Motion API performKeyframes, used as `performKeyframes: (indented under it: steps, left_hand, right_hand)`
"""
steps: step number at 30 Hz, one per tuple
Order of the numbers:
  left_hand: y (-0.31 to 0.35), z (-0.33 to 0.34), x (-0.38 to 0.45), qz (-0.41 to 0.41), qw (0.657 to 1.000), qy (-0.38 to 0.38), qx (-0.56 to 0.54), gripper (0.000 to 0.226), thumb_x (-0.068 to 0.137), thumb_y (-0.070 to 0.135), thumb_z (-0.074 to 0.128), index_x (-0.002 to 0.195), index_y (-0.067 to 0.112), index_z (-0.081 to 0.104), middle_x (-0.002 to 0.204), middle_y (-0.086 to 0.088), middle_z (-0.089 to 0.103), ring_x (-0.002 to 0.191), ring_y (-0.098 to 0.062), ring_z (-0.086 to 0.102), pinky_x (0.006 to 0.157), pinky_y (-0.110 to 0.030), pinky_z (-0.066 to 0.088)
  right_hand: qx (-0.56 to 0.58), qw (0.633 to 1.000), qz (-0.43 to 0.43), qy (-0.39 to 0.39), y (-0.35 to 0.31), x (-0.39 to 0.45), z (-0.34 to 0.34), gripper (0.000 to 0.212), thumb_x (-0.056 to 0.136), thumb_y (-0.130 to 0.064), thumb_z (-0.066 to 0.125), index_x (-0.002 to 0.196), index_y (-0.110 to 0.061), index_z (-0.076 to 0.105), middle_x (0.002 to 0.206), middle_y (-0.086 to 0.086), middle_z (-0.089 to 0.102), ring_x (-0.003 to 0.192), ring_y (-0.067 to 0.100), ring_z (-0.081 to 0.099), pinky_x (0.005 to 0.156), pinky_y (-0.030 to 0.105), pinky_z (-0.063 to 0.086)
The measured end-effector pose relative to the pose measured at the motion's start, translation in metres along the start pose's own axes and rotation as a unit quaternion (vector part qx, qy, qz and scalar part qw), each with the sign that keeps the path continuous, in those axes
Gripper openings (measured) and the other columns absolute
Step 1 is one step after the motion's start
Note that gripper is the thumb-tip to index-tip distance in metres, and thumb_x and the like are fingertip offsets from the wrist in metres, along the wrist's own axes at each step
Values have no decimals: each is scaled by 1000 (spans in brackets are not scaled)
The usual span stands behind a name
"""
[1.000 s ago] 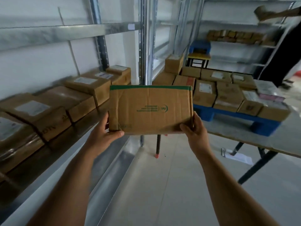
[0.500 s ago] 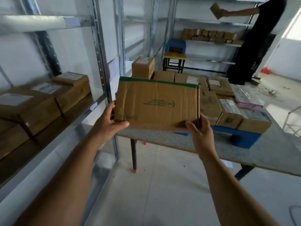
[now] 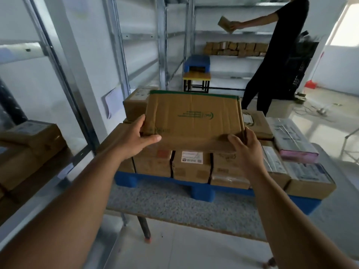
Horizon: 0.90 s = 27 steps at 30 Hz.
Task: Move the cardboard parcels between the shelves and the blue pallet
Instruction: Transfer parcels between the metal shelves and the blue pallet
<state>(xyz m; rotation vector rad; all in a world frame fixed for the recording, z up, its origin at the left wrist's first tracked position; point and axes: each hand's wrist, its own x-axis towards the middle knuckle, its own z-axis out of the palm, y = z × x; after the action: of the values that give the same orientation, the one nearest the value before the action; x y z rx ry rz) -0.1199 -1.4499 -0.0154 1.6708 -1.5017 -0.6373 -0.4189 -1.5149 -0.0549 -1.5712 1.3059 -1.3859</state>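
1. White walls and grey metal shelves (image 3: 161, 45) frame the room, with a pale tiled floor below.
2. A speckled grey bench (image 3: 174, 206) stands ahead and carries a blue pallet (image 3: 202, 193) packed with cardboard parcels (image 3: 191, 166) in a tight row.
3. Both hands hold a flat cardboard box (image 3: 194, 119) with a green top edge and green print, raised above the parcels on the pallet and not resting on them.
4. The left hand (image 3: 136, 139) takes the box's lower left corner, thumb laid over the near face and fingers behind it.
5. The right hand (image 3: 245, 148) takes the lower right corner the same way; each grip is closed round the box.
6. More parcels (image 3: 29, 144) sit on the shelf at the left.
7. Plastic-wrapped packets (image 3: 291, 140) lie on the parcels at the pallet's right end.
8. At the back, a second person in black (image 3: 275, 61) holds a small parcel (image 3: 225, 24) up by a far shelf, where a row of what seem to be small boxes (image 3: 233, 48) is blurred.
9. A blue stool (image 3: 197, 62) sits on a low yellow-topped table (image 3: 196, 76) behind the pallet.
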Motion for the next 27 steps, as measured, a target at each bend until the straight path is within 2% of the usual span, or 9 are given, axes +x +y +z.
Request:
performKeyframes:
  steps: [5, 8, 10, 12, 14, 17, 21, 24, 27]
  left_hand:
    - [5, -11, 73, 26, 998, -16, 63, 83, 78, 50, 67, 147, 28, 25, 146, 1, 40, 131, -18, 40, 109, -42, 34]
    - [11, -21, 122, 46, 996, -14, 71, 70, 78, 48, 67, 139, 29, 38, 134, 7, 49, 124, -15, 46, 93, -27, 40]
    - [16, -29, 156, 47, 995, -10, 85, 71, 78, 51, 66, 139, 30, 38, 137, 6, 47, 123, -14, 43, 87, -24, 35]
    - [20, -37, 193, 38, 995, -9, 97, 77, 77, 54, 65, 143, 31, 32, 145, 0, 40, 127, -19, 41, 90, -28, 32]
    - [21, -41, 226, 36, 995, -14, 92, 79, 78, 53, 65, 144, 31, 29, 148, -1, 37, 131, -22, 39, 92, -30, 31]
    - [16, -41, 267, 27, 993, -30, 109, 81, 78, 53, 65, 145, 29, 28, 150, -3, 33, 134, -25, 35, 96, -36, 32]
    - [-8, -41, 300, -26, 989, -73, 128, 94, 68, 63, 63, 147, 29, 25, 152, -5, 31, 136, -29, 33, 107, -46, 29]
    - [-26, -43, 313, -41, 978, -100, 179, 108, 53, 82, 54, 146, 34, 25, 151, -4, 34, 136, -30, 33, 110, -53, 26]
    - [-40, -44, 325, -56, 969, -93, 222, 115, 48, 88, 45, 146, 32, 24, 151, -5, 33, 137, -29, 31, 111, -51, 25]
  right_hand:
    - [1, 1000, 10, 14, 8, 64, 24, 29, 87, -36, 60, 112, -23, 56, 93, -9, 61, 84, 6, 59, 63, 25, 43]
    - [-26, 999, -3, 27, -1, 110, 40, 27, 87, -38, 58, 109, -23, 55, 89, -9, 60, 78, 4, 58, 59, 23, 42]
    - [-37, 998, -7, 40, -8, 143, 50, 23, 87, -38, 57, 106, -24, 54, 84, -11, 59, 69, -1, 56, 54, 20, 39]
    - [-44, 997, -9, 55, -14, 174, 61, 22, 88, -37, 57, 105, -24, 54, 82, -11, 58, 65, -1, 56, 52, 19, 38]
    - [-46, 996, -3, 71, -16, 201, 72, 29, 88, -35, 56, 113, -20, 54, 87, -9, 60, 73, 5, 57, 56, 23, 41]
    - [-50, 995, 31, 82, -12, 233, 89, 53, 89, -36, 55, 135, -13, 43, 113, 2, 61, 94, 17, 60, 77, 35, 51]
    - [-72, 993, 53, 81, 4, 257, 112, 41, 88, -35, 56, 123, -14, 51, 87, -4, 59, 71, 9, 55, 61, 30, 42]
    - [-87, 991, 72, 67, 17, 265, 128, 32, 88, -36, 55, 112, -16, 53, 80, -5, 57, 71, 12, 56, 57, 28, 39]
    - [-76, 991, 92, 55, 28, 272, 141, 37, 88, -36, 54, 117, -14, 52, 84, -4, 59, 76, 17, 58, 57, 28, 38]
